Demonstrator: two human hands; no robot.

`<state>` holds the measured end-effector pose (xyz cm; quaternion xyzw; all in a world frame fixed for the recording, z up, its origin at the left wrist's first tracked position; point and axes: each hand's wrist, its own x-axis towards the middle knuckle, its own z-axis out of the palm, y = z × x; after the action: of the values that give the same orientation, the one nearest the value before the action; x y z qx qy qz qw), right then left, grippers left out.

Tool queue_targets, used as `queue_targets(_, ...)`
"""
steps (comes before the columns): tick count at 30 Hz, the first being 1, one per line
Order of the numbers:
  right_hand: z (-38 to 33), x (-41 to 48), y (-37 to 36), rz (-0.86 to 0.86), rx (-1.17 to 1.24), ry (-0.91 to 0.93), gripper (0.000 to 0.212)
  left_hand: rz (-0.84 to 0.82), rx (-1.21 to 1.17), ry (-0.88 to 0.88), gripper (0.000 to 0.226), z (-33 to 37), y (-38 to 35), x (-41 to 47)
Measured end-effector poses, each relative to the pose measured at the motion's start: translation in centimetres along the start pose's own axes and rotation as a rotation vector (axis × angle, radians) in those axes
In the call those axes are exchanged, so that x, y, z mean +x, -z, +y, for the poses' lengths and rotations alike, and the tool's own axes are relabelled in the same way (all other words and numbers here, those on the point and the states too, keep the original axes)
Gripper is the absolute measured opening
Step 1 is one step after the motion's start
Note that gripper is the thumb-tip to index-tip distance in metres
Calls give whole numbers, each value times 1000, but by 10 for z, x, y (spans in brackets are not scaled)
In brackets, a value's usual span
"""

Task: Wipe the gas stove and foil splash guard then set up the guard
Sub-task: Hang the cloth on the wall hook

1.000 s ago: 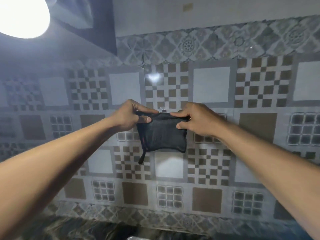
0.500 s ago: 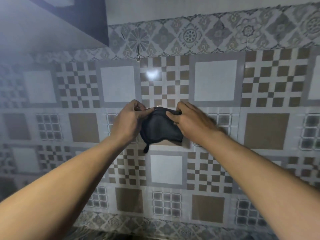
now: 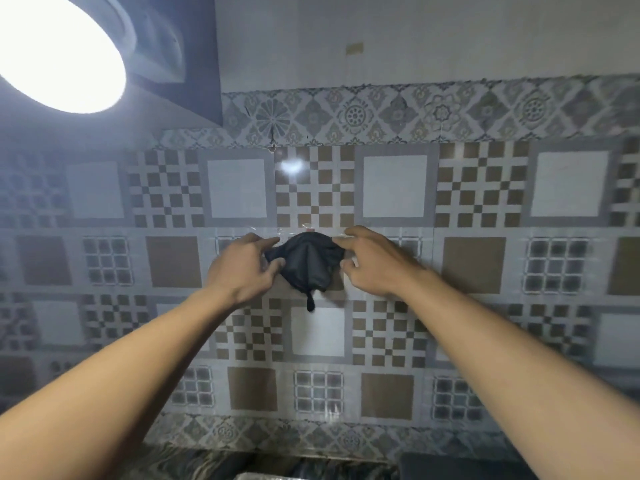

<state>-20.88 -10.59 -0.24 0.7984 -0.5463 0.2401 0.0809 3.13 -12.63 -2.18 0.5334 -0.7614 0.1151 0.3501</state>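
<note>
A black cloth [image 3: 306, 261] hangs against the patterned tiled wall [image 3: 394, 185] at about chest height, its top at a small hook [image 3: 309, 229] and a short loop dangling below it. My left hand [image 3: 242, 268] pinches the cloth's left edge between thumb and fingers. My right hand [image 3: 372, 261] holds its right edge the same way, fingers loosely spread. Both arms reach straight out to the wall. A sliver of something shiny [image 3: 256, 476] shows at the bottom edge; whether it is foil I cannot tell. No stove is clearly in view.
A bright round lamp [image 3: 52, 46] glares at the top left under a dark cabinet [image 3: 194, 64]. A dark marbled counter [image 3: 194, 464] runs along the bottom, with a dark boxy object [image 3: 457, 467] at the lower right.
The cloth went from a flat folded rectangle held off the wall to a bunched shape against the tiles. My fingers have loosened and spread at its sides. The view tilted upward.
</note>
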Motion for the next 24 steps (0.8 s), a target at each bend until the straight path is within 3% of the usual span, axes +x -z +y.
queue_targets(8,-36,-53,19,-75,25,49,63,-82,47,64,52,14,36,-77)
queue_targets(14,-67,-85,-8,-168,68,161,73,-193,121,194,65,32,39,-157)
queue_targets(24,-98,-148,-111,-523,72,402,64,-379,187,662,80,44,9,-340)
